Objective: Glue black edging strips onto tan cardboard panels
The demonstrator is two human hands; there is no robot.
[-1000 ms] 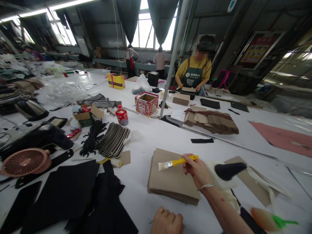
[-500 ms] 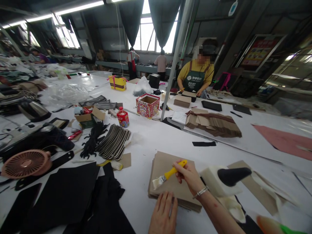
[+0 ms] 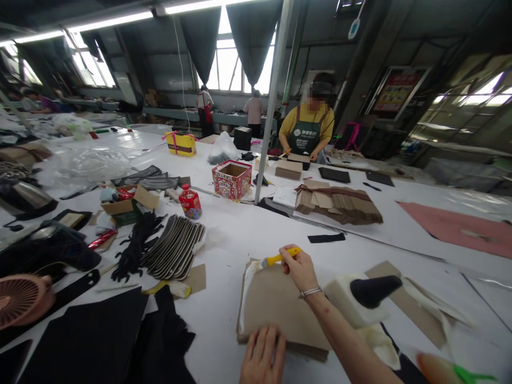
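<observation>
Gripped by my R hand [image 3: 296, 266] is yellow brush [image 3: 282, 257], handle held betw. thumb and fingers; its tip touches the stack of brown sheets [image 3: 280, 309] at far-left corner. Along left edge of stack top lies white strip [image 3: 247, 290]. My L hand [image 3: 264, 352] lies flat, extended, on the near edge. Just R of stack, on cam, I see white object [image 3: 340, 302] w/ black part [image 3: 375, 291]. Farther, on white table [image 3: 236, 234]: red bottle [image 3: 191, 202], red box [image 3: 232, 182]; beyond, co-worker [image 3: 307, 130].

The right hand [image 3: 299, 271] holds a yellow brush [image 3: 276, 260] to a stack of brown sheets [image 3: 286, 304] — a white streak [image 3: 246, 288] runs down its left side — while the left hand [image 3: 262, 356] rests on the near edge.
</observation>
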